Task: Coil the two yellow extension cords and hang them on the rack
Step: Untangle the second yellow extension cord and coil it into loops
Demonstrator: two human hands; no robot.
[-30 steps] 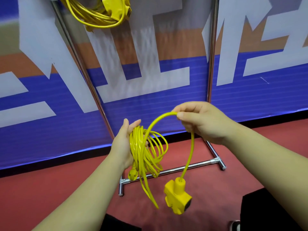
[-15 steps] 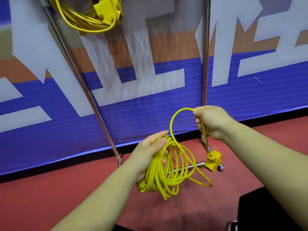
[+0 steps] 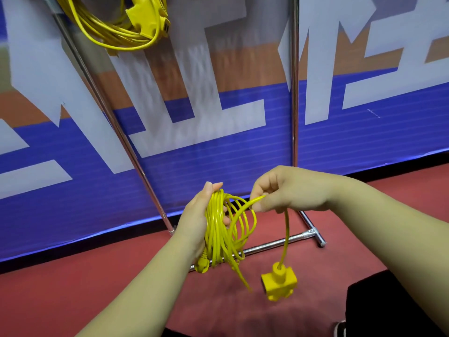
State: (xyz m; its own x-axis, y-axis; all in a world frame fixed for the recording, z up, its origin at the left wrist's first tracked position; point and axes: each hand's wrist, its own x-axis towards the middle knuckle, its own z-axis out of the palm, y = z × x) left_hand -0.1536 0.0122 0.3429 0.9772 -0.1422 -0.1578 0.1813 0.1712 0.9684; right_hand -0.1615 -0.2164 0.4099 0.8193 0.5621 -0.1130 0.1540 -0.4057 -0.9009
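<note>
Before the blue banner point(image 3: 364, 147), the left hand point(image 3: 195, 221) grips the coil point(image 3: 215, 235) and the right hand point(image 3: 289, 190), just beside, pinches the tail point(image 3: 286, 235) above the dangling socket point(image 3: 279, 284) — lay this last loop to match the rest.

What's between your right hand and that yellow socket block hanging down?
In the head view, only a stretch of yellow cord hangs from the right hand to the socket block.
</note>
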